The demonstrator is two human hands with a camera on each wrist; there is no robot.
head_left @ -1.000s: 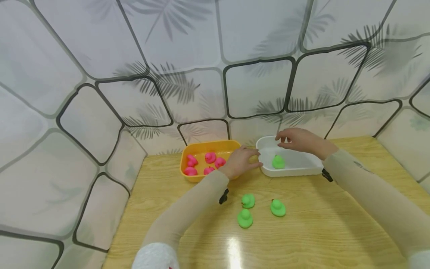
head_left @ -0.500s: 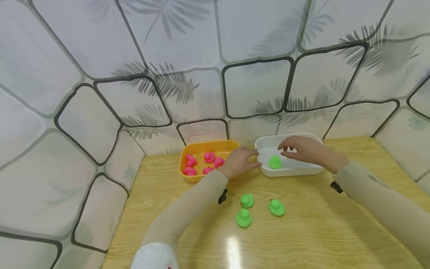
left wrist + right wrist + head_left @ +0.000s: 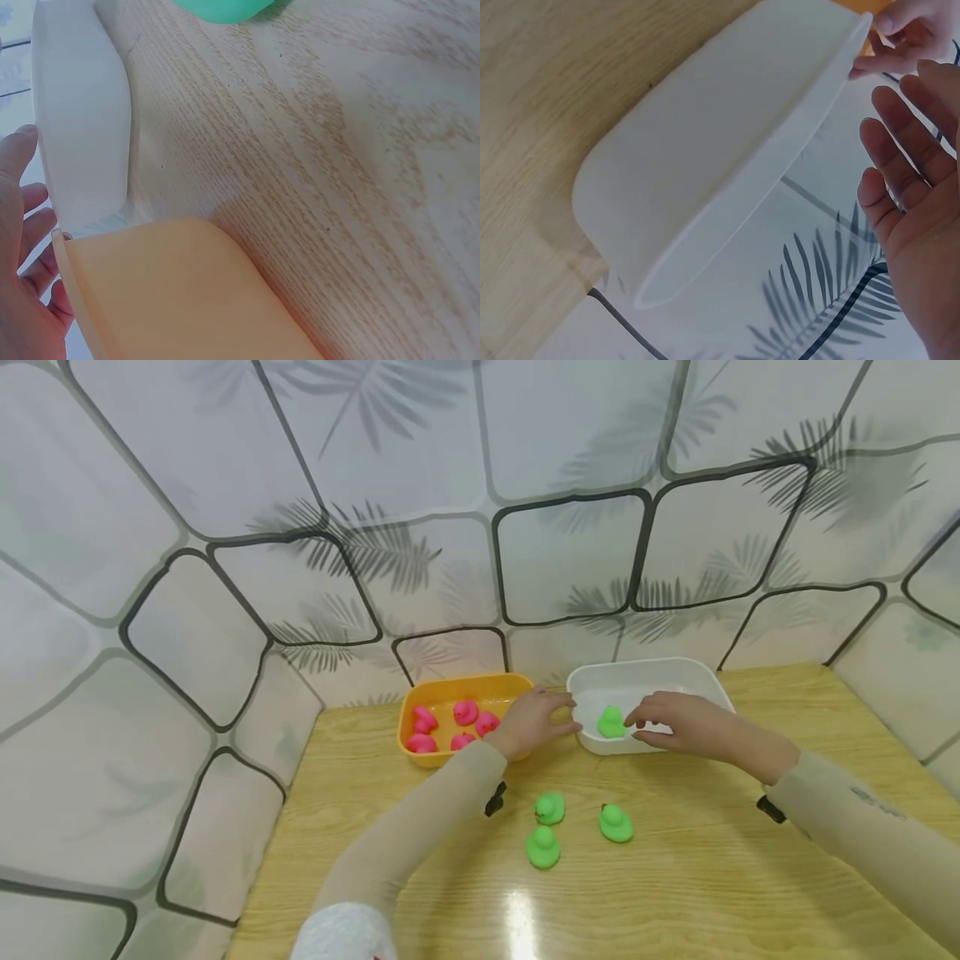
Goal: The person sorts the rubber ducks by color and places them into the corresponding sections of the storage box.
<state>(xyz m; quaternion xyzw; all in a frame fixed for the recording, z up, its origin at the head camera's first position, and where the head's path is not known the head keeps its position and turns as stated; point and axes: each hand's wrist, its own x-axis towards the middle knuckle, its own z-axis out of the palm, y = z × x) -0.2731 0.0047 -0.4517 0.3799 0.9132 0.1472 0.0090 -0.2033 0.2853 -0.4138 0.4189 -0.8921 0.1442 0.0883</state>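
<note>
My left hand (image 3: 531, 723) reaches over the right end of the orange tray (image 3: 408, 745), fingertips at the left end of the white tray (image 3: 652, 673). In the left wrist view, its fingers (image 3: 18, 154) are loosely bent beside the white rim; whether they press on it is hard to tell. Over the white tray's front side hovers my right hand (image 3: 686, 727), fingers relaxed and holding nothing. Just left of those fingertips a green rubber duck (image 3: 611, 723) sits in the white tray. Several pink rubber ducks (image 3: 466, 712) lie in the orange tray, partly behind my left hand.
Three more green ducks stand on the wooden table (image 3: 420, 877) in front: a back-left duck (image 3: 550, 808), a front-left duck (image 3: 543, 847) and a right duck (image 3: 616, 823). A patterned wall covering (image 3: 570, 560) rises behind both trays and on both sides.
My right hand has come down and toward me, from above the tray's back part to its front side, right of the green duck. My left hand keeps its place.
</note>
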